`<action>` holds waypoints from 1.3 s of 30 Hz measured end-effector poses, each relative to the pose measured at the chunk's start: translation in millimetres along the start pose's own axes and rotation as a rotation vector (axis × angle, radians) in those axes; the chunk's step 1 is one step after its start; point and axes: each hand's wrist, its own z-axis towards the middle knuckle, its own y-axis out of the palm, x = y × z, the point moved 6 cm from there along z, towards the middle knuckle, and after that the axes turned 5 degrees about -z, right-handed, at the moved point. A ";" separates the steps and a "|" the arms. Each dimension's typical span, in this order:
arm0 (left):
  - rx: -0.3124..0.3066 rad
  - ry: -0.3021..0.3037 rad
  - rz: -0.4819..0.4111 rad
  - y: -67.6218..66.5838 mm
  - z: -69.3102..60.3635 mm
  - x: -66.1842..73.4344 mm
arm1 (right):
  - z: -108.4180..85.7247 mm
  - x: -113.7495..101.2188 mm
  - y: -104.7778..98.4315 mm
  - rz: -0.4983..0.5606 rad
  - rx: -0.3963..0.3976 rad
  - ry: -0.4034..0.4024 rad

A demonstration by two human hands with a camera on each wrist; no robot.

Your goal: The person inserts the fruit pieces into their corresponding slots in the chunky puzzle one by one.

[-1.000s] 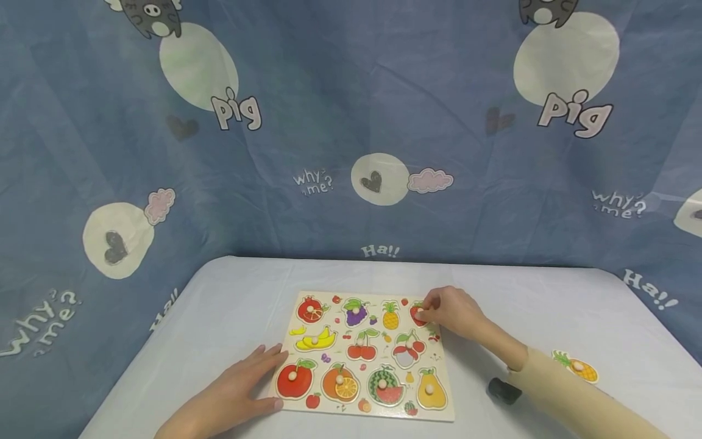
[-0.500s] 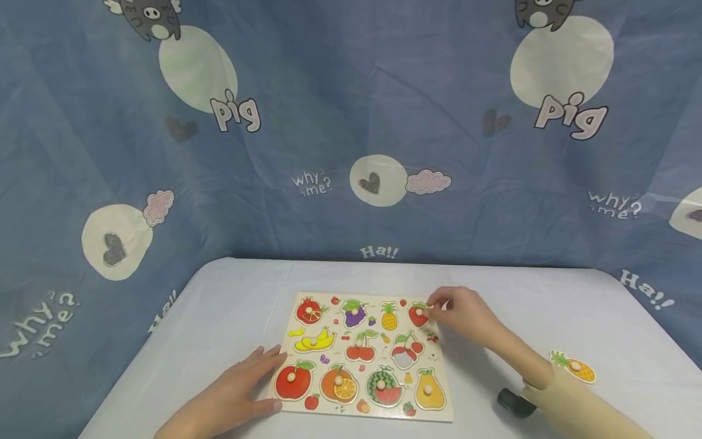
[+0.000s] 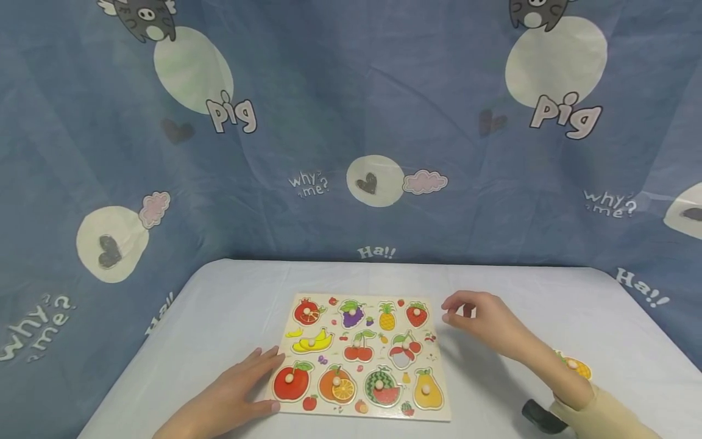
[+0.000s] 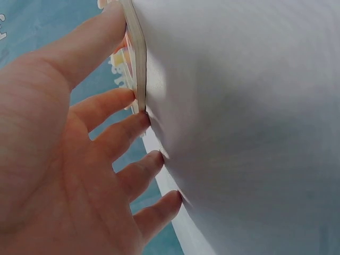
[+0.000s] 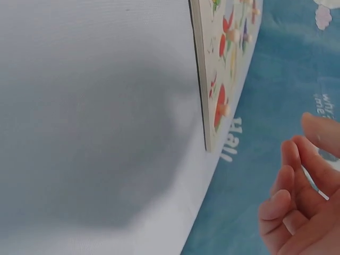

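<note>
A wooden fruit puzzle board (image 3: 395, 416) lies flat on the white table, with several knobbed fruit pieces set in it. My left hand (image 3: 236, 390) rests at its left edge, fingers spread; in the left wrist view the thumb and some fingertips touch the board's edge (image 4: 141, 64). At the top right corner the strawberry piece (image 3: 418, 317) sits in its recess. Just right of that corner, apart from the board, hovers my right hand (image 3: 488, 320), fingers loosely bent around nothing. The right wrist view also shows these fingers (image 5: 275, 207) holding nothing.
A pineapple piece (image 3: 578, 367) lies on the table (image 3: 258, 292) at the right, partly hidden by the right forearm. A dark object (image 3: 540, 417) is near the right sleeve. Behind the table hangs a blue printed cloth (image 3: 307, 231).
My right hand has let go of the strawberry piece and moved right, off the board. The strawberry is now uncovered. My left hand stays at the board's edge.
</note>
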 end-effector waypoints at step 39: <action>-0.002 -0.011 0.028 0.5 0.1 -1.5 | -79.7 65.7 -67.7 -0.079 0.027 -0.028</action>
